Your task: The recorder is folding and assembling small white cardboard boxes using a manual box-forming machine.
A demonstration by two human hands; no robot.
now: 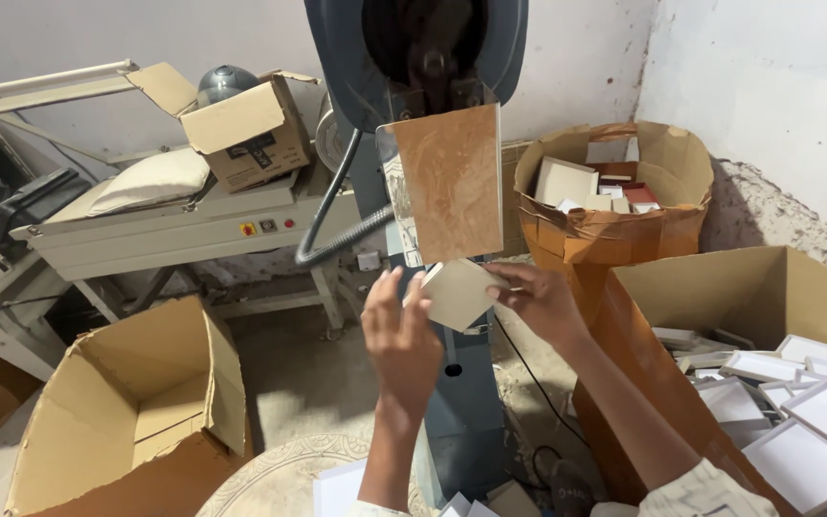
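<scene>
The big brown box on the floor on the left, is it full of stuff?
No, the open cardboard box on the floor shows only its bare inner walls and flaps, with nothing inside that can be seen.

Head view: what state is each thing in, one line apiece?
Small cream box: held up between both hands, under the machine's brown plate.
Left hand: grip closed on the box's left edge.
Right hand: grip closed on its right edge.
Carton on the left: open, flaps up, mostly empty.
Carton on the right: open, holding white trays.
</scene>
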